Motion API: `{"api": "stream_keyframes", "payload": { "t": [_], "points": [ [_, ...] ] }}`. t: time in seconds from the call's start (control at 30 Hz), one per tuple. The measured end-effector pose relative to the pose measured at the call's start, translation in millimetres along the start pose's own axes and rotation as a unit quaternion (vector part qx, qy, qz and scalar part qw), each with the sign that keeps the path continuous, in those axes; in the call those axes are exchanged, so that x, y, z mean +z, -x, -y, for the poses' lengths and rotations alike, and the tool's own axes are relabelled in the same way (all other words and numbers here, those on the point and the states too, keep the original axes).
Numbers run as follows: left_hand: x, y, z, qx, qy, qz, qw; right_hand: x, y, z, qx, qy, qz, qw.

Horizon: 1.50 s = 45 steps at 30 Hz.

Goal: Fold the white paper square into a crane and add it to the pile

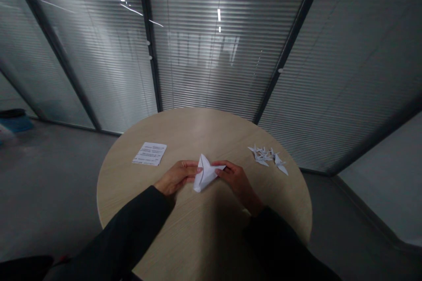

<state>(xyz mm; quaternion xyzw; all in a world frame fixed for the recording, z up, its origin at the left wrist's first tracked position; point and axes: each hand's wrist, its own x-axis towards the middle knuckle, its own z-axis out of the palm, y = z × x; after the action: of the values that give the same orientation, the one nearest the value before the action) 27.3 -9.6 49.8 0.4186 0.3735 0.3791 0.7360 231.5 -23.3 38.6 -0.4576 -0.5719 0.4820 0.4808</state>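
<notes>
Far left of the round pale wood-grain table (198, 129), a printed sheet (149, 153) lies flat near the rim, apart from the hands.

Left hand (176, 177): palm down, reaching in from the black left sleeve (127, 224). Its fingers (189, 169) lie pressed together and extended, with the tips against the left side of the folded white paper (206, 175). Exact thumb position cannot be told.

The paper sits between both hands, a pointed, multi-layered form with one tip up, one to the right and one toward the lower left. Whether its low corner touches the table cannot be told.

Right hand (235, 180): angled in from the black right sleeve (280, 246), wrist low. Its fingers (220, 167) are close together, pinching the paper's right point.

Farther right, a loose cluster of small white paper cranes (267, 158) lies just beyond the right hand. Bare tabletop remains ahead of the hands and between them and the rim on both sides.
</notes>
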Motion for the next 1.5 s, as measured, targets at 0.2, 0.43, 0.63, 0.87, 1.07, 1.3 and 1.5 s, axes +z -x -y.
{"api": "stream_keyframes", "payload": {
  "t": [0.2, 0.43, 0.63, 0.87, 1.07, 1.3, 1.5],
  "points": [
    [3.9, 2.2, -0.2, 0.041, -0.010, 0.012, 0.999, -0.6, 0.6, 0.1, 0.019, -0.007, 0.016, 1.000],
    [6.5, -0.5, 2.1, 0.104, -0.105, -0.013, 0.989, 0.5, 1.5, 2.3, 0.023, -0.017, 0.026, 0.999],
    [3.3, -6.7, 4.7, 0.147, -0.168, -0.038, 0.974, 0.8, -0.3, -1.0, -0.006, 0.001, 0.040, 0.999],
    [1.6, -9.4, 10.3, 0.149, -0.107, -0.035, 0.982, 3.3, -1.1, -9.2, -0.111, 0.105, 0.056, 0.987],
    [7.6, -6.9, 11.1, 0.149, -0.094, -0.047, 0.983, 7.6, 1.8, -12.2, -0.231, 0.212, 0.074, 0.947],
    [6.5, -15.3, 18.4, 0.200, -0.238, -0.089, 0.946, 14.0, 6.9, -14.8, -0.281, 0.304, 0.071, 0.907],
    [0.5, -22.0, 28.2, 0.202, -0.307, -0.112, 0.923, 19.4, 10.5, -15.2, -0.282, 0.313, 0.087, 0.903]
  ]
}}
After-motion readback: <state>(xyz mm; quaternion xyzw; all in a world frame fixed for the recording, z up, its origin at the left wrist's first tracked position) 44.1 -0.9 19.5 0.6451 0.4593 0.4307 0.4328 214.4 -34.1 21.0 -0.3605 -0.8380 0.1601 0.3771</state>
